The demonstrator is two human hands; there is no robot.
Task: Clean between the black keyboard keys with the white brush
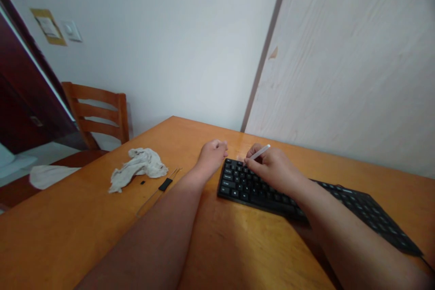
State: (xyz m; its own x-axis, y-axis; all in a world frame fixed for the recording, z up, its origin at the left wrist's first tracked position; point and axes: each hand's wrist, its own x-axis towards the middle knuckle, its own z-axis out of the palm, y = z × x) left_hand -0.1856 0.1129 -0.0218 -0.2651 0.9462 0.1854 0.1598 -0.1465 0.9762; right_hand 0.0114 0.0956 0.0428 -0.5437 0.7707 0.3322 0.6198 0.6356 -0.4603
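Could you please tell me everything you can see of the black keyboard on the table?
The black keyboard looks plastic, with rows of dark keys bearing pale legends. It lies flat at an angle on the orange wooden table. The right hand, holding a white stick, is over its keys, and the right forearm hides its middle.

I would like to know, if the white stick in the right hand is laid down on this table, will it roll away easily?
Probably yes: the white stick held by the right hand looks round and smooth, so a small push could roll it on the glossy wooden table. It looks slim, so probably light.
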